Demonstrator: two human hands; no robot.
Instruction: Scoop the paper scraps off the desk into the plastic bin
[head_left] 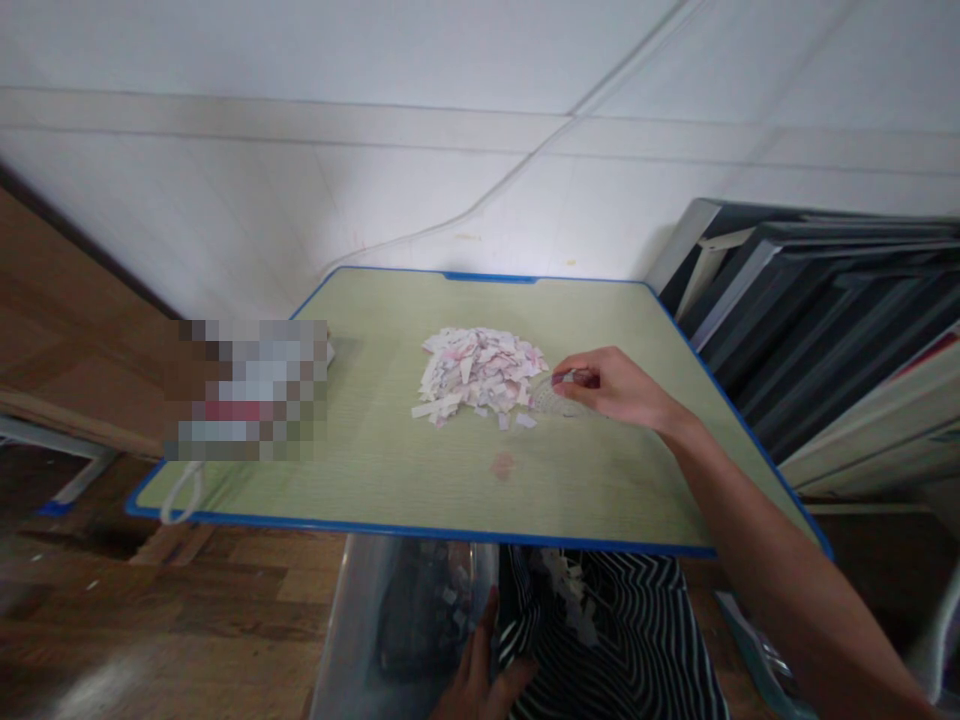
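Note:
A heap of torn paper scraps [484,370] lies mid-table, with a few loose pieces along its front edge. At the right side of the heap, my right hand [611,385] pinches a clear plastic protractor [553,397] between thumb and fingers. The protractor's lower edge is at the tabletop, beside the scraps. Below the table's front edge, my left hand [484,670] rests by the right rim of a translucent plastic bin [360,620], its fingers apart. Striped black-and-white cloth [637,620] lies next to that hand, with scraps scattered on it.
The light green table [360,460] has a blue edge. A blurred-out item [255,390] with a white loop stands on its left. A brown box [75,320] is farther left, dark flat panels [832,310] lean at right, and a cable [480,205] crosses the wall.

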